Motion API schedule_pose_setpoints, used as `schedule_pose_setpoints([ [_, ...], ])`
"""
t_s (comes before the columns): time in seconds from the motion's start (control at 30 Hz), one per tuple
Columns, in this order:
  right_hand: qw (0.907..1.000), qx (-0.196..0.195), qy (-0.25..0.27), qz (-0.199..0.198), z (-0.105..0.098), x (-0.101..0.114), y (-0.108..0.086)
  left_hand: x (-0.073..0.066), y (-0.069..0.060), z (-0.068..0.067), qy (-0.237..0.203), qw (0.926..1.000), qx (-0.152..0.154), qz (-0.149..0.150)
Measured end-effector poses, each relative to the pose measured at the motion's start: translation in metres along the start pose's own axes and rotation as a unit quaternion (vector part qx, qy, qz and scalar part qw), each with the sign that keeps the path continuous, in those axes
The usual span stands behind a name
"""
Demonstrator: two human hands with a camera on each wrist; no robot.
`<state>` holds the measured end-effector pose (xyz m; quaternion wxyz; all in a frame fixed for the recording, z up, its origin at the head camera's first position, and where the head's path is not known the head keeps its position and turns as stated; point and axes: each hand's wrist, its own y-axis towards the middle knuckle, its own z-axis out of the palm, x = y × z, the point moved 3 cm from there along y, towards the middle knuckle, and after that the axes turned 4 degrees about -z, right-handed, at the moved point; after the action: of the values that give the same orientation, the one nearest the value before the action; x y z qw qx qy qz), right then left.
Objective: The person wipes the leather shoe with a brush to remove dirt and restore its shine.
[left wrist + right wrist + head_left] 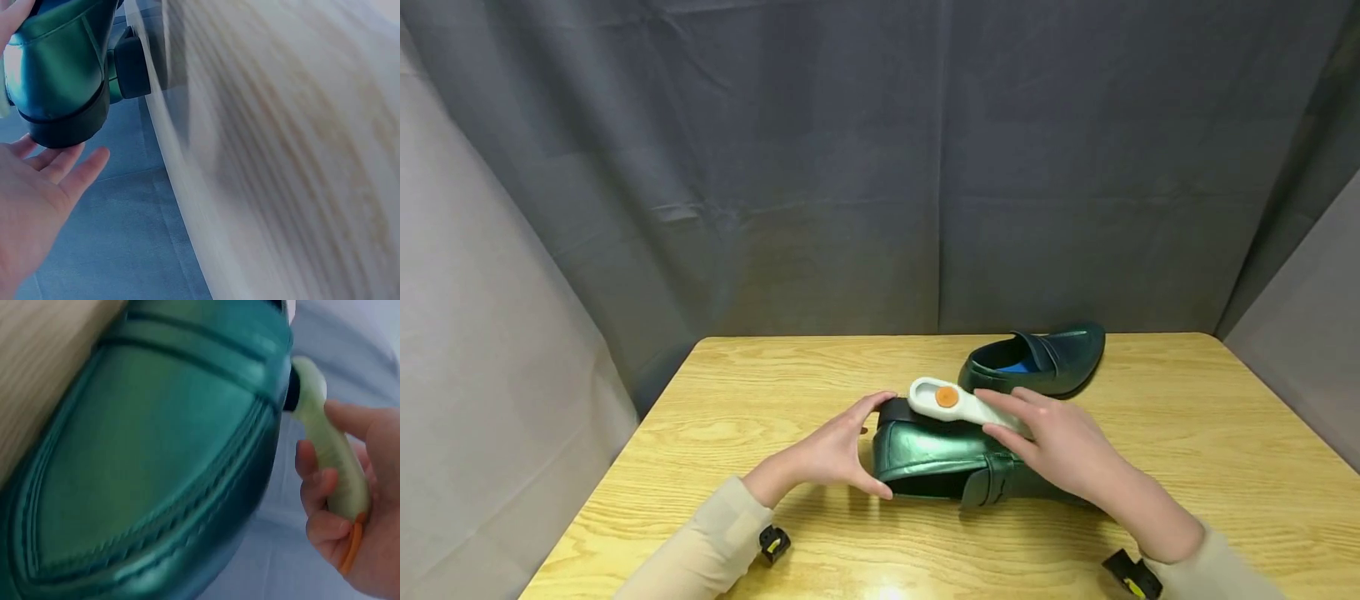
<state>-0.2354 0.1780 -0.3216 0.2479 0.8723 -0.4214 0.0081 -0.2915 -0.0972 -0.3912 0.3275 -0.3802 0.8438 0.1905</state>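
Observation:
A metallic green loafer (925, 450) is tipped on its side, its opening towards me and its dark heel (75, 125) away. My left hand (831, 446) holds it at the heel end, thumb by the opening's edge and fingertips against the heel. In my right hand (1060, 437) I grip a white-handled brush (966, 406) with an orange round spot and an orange cord (352, 547). Its dark head (292, 387) meets the loafer's sole side in the right wrist view. Whether the loafer touches the table is unclear.
The matching green loafer (1060, 358) stands upright near the back edge of the wooden table (760, 375), its toe to the right. A grey curtain (820, 208) hangs behind the table, with pale cloth (490, 333) at the left.

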Motion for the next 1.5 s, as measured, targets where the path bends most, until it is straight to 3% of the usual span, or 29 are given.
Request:
schedule_pose_setpoints([
  [0.07,0.9998,-0.017,-0.001,0.011,-0.002,-0.004,-0.001,0.001,0.0,0.001,-0.001,1.0,0.001,-0.002],
  [0.17,0.9996,-0.02,0.018,-0.009,-0.002,-0.002,-0.004,0.002,0.0,0.001,-0.003,1.0,0.003,-0.002],
  [0.4,0.9892,-0.01,0.046,-0.138,0.007,0.025,-0.014,0.001,-0.001,0.002,-0.006,0.9999,0.006,0.006],
  [0.5,0.9847,-0.01,0.04,-0.169,0.012,0.032,-0.016,0.001,-0.002,0.001,-0.002,0.9999,0.005,0.014],
  [0.6,0.9884,-0.005,0.025,-0.15,0.014,0.03,-0.014,0.002,-0.003,0.0,0.002,0.9999,0.007,0.009],
  [0.77,0.9981,-0.028,-0.016,-0.053,0.006,0.01,-0.008,0.004,-0.005,0.001,0.007,0.9999,0.008,-0.011],
  [0.93,0.9983,-0.049,-0.028,0.012,-0.003,-0.005,-0.011,0.004,-0.005,0.0,0.012,0.9998,0.009,-0.014],
  [1.03,0.9989,-0.045,0.005,-0.008,-0.004,-0.002,-0.016,0.003,-0.006,0.0,0.013,0.9997,0.012,-0.017],
  [1.17,0.9952,-0.036,0.042,-0.081,-0.002,0.012,-0.02,0.002,-0.008,-0.001,0.011,0.9996,0.014,-0.023],
  [1.33,0.9867,-0.023,0.04,-0.156,0.003,0.026,-0.022,0.002,-0.008,-0.002,0.008,0.9997,0.01,-0.019],
  [1.4,0.9856,-0.013,0.037,-0.165,0.005,0.027,-0.023,0.002,-0.008,-0.002,0.011,0.9998,0.007,-0.016],
  [1.5,0.9892,0.009,0.038,-0.141,0.005,0.024,-0.021,0.002,-0.008,-0.002,0.016,0.9997,0.009,-0.018],
])
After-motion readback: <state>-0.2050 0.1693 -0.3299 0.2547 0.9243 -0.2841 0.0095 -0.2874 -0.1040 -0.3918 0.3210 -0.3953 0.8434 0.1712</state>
